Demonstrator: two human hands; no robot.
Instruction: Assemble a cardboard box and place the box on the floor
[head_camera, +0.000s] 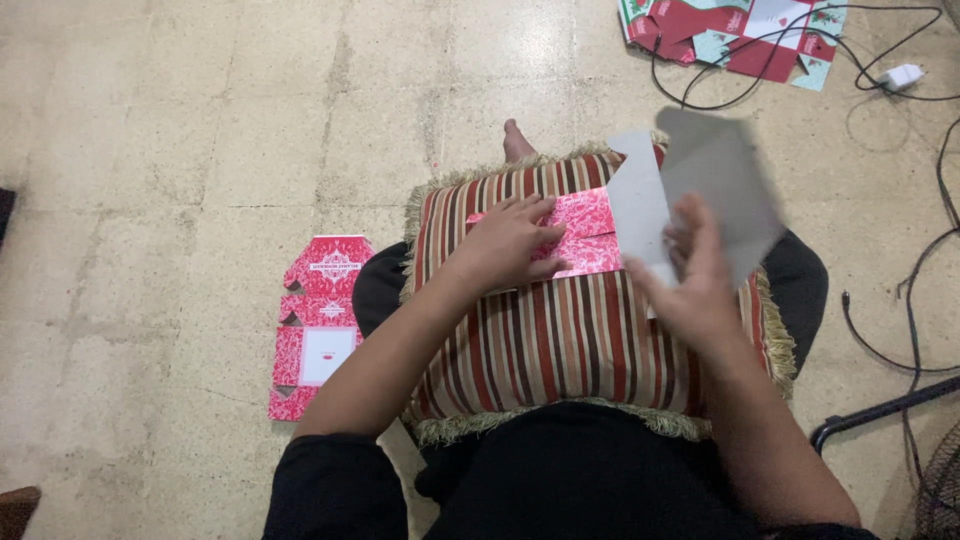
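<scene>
Pink patterned carton blank (578, 235) lies pressed under flat open left hand (510, 245); right hand (695, 285) grips its grey flap (715, 185).

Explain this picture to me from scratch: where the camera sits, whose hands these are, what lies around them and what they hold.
There is no machine here. The single picture comes from a camera worn on a person's head, looking down at their own lap and two bare hands. The person sits on a pale stone floor with a striped cushion across their legs as a work surface. The left hand presses flat on a pink patterned card box blank lying on the cushion. The right hand lifts the blank's grey flaps, which look blurred from motion. On the floor to the person's left lies another flat pink box blank. At the top right sits a pile of more printed blanks, crossed by black cables and a small white charger.
</scene>
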